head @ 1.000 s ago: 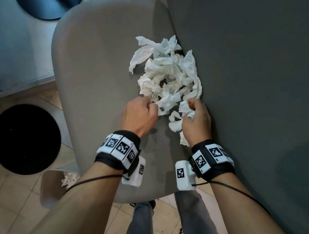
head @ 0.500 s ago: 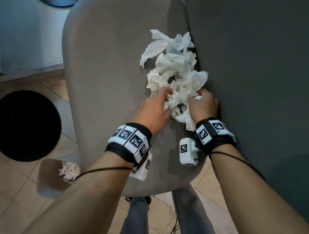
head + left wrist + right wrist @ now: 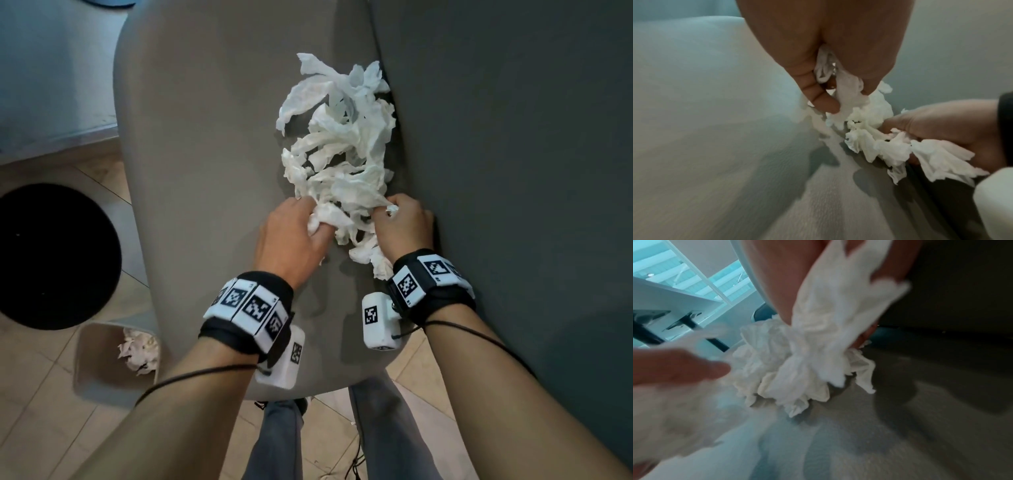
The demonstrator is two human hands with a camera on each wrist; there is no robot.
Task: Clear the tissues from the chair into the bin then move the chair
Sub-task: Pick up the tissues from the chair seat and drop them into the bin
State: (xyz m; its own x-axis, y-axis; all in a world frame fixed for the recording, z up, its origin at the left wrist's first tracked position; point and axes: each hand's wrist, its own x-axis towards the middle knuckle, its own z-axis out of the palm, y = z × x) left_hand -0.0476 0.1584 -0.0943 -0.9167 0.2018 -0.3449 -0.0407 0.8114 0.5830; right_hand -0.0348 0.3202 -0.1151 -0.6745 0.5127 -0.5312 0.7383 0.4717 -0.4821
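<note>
While both hands work at the near edge of the heap, the crumpled white paper tissues (image 3: 337, 161) lie on the grey upholstered chair seat (image 3: 205, 137), bunched against its darker backrest (image 3: 513, 154). Left hand (image 3: 291, 236) — fingers curled, grip closed round a wad of tissue; the left wrist view shows paper pinched between thumb and fingers (image 3: 825, 104). Right hand (image 3: 402, 224) — fist closed on another bunch, strips trailing below the wrist. Small pale plastic bin (image 3: 99, 370) stands on the tiled floor (image 3: 44, 428) left of the chair, crumpled tissue already inside. Round black base (image 3: 51, 257) nearby.
</note>
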